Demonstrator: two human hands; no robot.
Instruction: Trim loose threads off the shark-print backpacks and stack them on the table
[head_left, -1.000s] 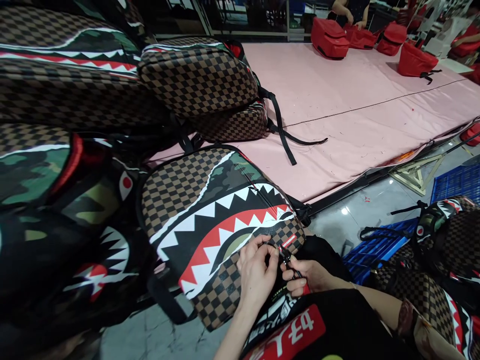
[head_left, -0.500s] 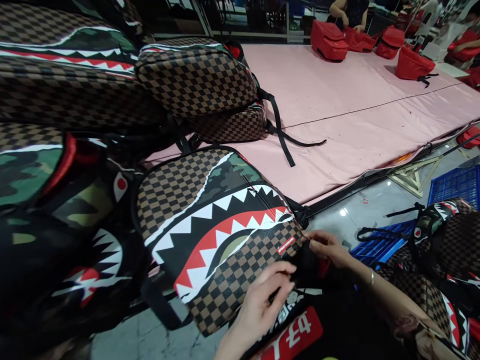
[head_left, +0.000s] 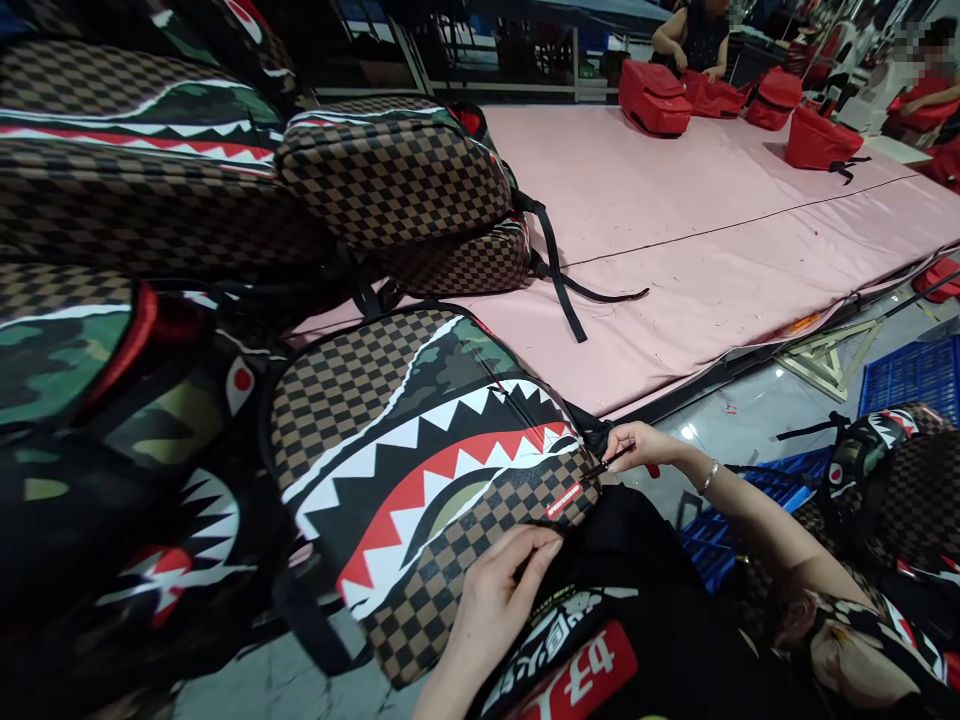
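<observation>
In front of me lies a backpack (head_left: 420, 400) with a brown-and-black checkered face, camouflage patches and a printed shark mouth. A small red label (head_left: 564, 501) sits near its lower right edge. My left hand (head_left: 510, 575) has its fingers bent and pinched at the backpack's near edge, below the label. At the right corner, my right hand (head_left: 634, 447) is closed around small dark thread snips (head_left: 604, 465). Their pointed end reaches over the checkered surface, and a bit of red shows below the fingers.
More shark-print backpacks (head_left: 397, 180) are piled at the left on a pink-covered table (head_left: 675, 230). Red bags (head_left: 654, 97) stand at its far end, near a person (head_left: 694, 45). Blue crates (head_left: 911, 375) and other backpacks (head_left: 900, 490) are at the right.
My right hand has moved up and left onto the backpack's corner, bringing the snips into view. My left hand has shifted slightly left, its fingers now pinched at the edge.
</observation>
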